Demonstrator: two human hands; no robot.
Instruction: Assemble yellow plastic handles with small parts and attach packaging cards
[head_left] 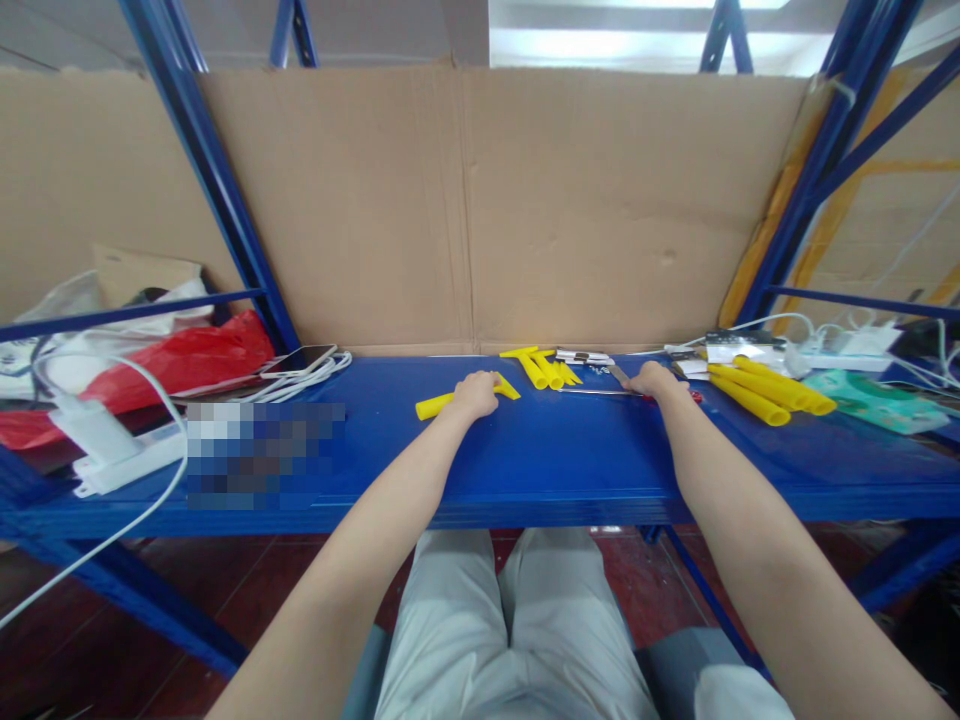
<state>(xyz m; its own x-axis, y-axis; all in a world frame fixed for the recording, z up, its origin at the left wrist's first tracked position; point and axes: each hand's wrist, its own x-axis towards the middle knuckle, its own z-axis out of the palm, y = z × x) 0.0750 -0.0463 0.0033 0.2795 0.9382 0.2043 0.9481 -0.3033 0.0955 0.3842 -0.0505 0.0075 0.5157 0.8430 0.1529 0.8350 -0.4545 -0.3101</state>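
My left hand (476, 394) is closed around a yellow T-shaped plastic tool (433, 406); its handle sticks out to the left and its crosspiece shows to the right of my fingers. Farther right, my right hand (655, 380) has its fingers closed at a small flat grey-brown piece (619, 377), whose exact kind I cannot make out. A screwdriver (600, 392) lies by that hand, its thin shaft pointing left and part of its red handle showing beyond the wrist. Between my hands, several similar yellow T-shaped pieces (534, 370) lie together near the back of the blue table (540, 450).
Small dark-and-white packets (583, 357) lie behind the hands. More yellow tubes (772, 392) and a green plastic packet (874, 400) are at right. A red bag (184, 365), white cable (315, 370) and power strip (135, 455) occupy the left. Cardboard (465, 210) walls the back.
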